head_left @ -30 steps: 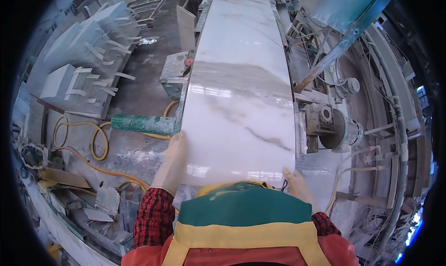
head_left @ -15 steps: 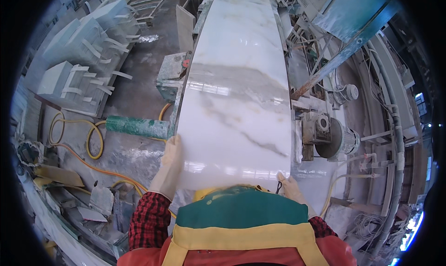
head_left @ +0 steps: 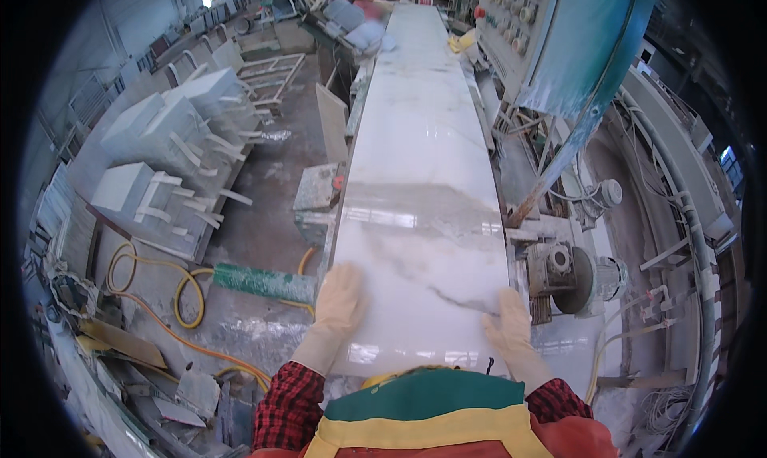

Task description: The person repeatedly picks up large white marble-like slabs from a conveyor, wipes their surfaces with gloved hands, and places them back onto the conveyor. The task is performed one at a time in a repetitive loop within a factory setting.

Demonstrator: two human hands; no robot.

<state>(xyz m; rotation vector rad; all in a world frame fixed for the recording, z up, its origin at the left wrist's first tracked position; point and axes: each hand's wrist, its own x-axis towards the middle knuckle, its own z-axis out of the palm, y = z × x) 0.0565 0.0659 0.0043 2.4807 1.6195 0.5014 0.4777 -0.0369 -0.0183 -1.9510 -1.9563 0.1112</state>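
A long, glossy white stone slab (head_left: 415,266) with grey veins stretches away in front of me, its near edge close to my green and yellow apron (head_left: 431,398). Both my hands wear pale gloves. On the slab's left side my left hand (head_left: 339,300) lies flat with the fingers pointing forward. My right hand (head_left: 513,328) rests at the right edge, thumb spread inward over the top face and fingers stretched forward. Neither hand is wrapped round anything. The underside of the slab is hidden.
A motor (head_left: 571,278) sits close on the right, below a blue-green control cabinet (head_left: 591,42). To the left are a green roller (head_left: 264,282), a yellow hose (head_left: 188,302) and strapped white stone stacks (head_left: 128,190). Another person (head_left: 371,6) is at the far end.
My hands have moved forward from the slab's near corners along its sides and now lie flatter. The view has tilted up, bringing the far end and another person into sight.
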